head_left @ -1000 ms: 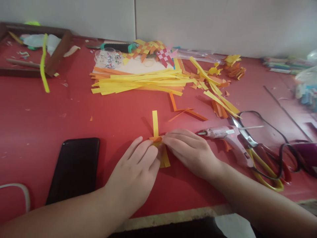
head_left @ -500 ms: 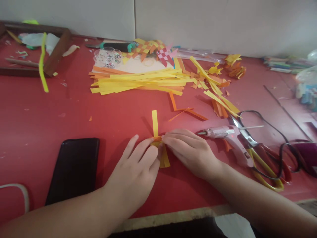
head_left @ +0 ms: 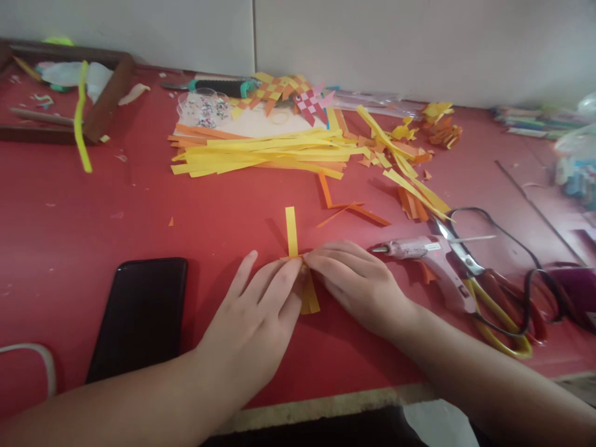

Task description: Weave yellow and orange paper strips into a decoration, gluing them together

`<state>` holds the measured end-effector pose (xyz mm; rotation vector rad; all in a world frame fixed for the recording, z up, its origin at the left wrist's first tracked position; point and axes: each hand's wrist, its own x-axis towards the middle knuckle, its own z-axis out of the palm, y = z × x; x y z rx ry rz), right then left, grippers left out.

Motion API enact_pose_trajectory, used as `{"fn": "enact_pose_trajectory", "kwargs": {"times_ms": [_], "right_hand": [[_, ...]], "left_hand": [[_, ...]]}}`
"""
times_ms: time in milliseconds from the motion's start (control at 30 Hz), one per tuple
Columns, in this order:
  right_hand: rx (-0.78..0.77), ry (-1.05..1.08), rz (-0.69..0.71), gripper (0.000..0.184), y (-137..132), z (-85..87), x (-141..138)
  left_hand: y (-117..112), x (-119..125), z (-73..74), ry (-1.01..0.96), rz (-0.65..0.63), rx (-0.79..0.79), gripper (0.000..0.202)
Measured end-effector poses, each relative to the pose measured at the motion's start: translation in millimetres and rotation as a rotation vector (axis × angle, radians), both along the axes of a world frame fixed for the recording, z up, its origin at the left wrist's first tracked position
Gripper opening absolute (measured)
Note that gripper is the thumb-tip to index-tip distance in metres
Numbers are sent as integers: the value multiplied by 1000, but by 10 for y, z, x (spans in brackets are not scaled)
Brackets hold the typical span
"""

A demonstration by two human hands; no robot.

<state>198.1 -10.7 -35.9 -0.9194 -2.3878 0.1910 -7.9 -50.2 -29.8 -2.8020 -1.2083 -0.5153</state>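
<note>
Between my two hands is a small piece made of yellow and orange paper strips. One yellow strip (head_left: 291,231) sticks up from it, away from me, and its yellow lower ends (head_left: 310,301) spread toward me. My left hand (head_left: 263,304) bends its fingers over the middle of the piece, hiding most of the orange part; its little finger sticks out to the side. My right hand (head_left: 356,282) pinches the piece's right side with fingertips pressed together. A folded orange paper strip (head_left: 342,205) lies on the table just beyond.
A black phone (head_left: 139,316) lies left of my hands. To the right are a pink glue gun (head_left: 433,254) with its cord and scissors (head_left: 500,316). Behind are piled yellow strips (head_left: 265,152), woven paper fish (head_left: 311,105), a cutter (head_left: 223,88) and a wooden tray (head_left: 109,99).
My left fingers have shifted slightly up and right over the piece, covering more of its orange band. My right hand and the other things stay where they were.
</note>
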Motion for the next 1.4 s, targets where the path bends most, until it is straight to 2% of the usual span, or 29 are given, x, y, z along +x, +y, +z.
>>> {"fn": "enact_pose_trajectory", "kwargs": {"times_ms": [233, 400, 600, 867, 1233, 1400], "right_hand": [[-95, 67, -133, 25, -26, -17, -61], [-392, 243, -258, 43, -45, 51, -139], [-570, 252, -259, 53, -80, 99, -168], [-493, 254, -189, 59, -110, 61, -142], [-321, 111, -91, 48, -31, 19, -147], [-296, 95, -35, 38, -27, 25, -138]], "left_hand": [[10, 9, 8, -1, -21, 30, 38], [15, 2, -26, -17, -25, 34, 36], [10, -22, -19, -5, -37, 21, 37], [16, -13, -29, -10, -56, 21, 34], [0, -13, -33, -16, -46, 1, 34], [8, -10, -33, -7, -50, 0, 35]]}}
